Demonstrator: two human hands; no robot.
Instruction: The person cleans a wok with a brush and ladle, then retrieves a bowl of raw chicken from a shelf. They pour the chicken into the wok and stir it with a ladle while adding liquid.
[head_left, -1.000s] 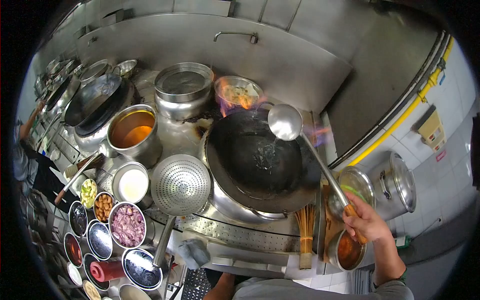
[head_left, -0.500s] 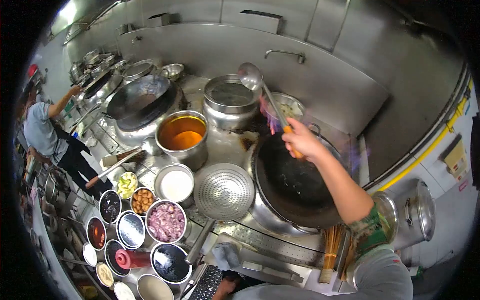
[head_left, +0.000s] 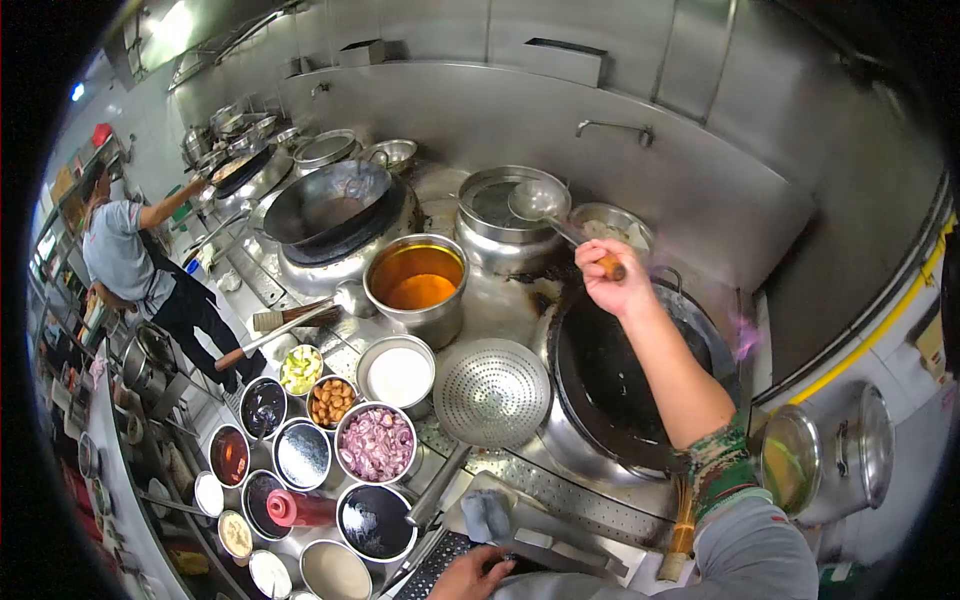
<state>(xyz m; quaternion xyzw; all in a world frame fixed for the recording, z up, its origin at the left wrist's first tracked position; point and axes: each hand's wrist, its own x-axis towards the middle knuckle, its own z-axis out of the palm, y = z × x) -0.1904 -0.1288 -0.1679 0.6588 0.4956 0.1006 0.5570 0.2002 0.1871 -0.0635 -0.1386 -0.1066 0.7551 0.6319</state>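
My right hand (head_left: 612,280) is closed round the orange-brown handle of a metal ladle (head_left: 540,202). The ladle's bowl hangs over the rim of a steel pot (head_left: 475,190) at the back, beside a smaller bowl (head_left: 632,225) with pale contents. Below my right forearm sits a large dark wok (head_left: 600,390), with purplish flame at its right side. My left hand (head_left: 472,577) is low at the counter's front edge, its fingers loosely spread and holding nothing visible. Just above it lies a folded grey cloth (head_left: 487,516).
A perforated strainer (head_left: 493,392) lies left of the wok. Further left stand a pot of orange oil (head_left: 455,297), a bowl of chopped purple onion (head_left: 377,443) and several seasoning bowls. Another wok (head_left: 285,215) is behind. A co-worker (head_left: 120,250) stands at far left. A bamboo brush (head_left: 680,535) is near front.
My right hand has drawn the ladle lower and its bowl now sits by the back pot's rim. My left hand has come further into view by the cloth. The view has shifted.
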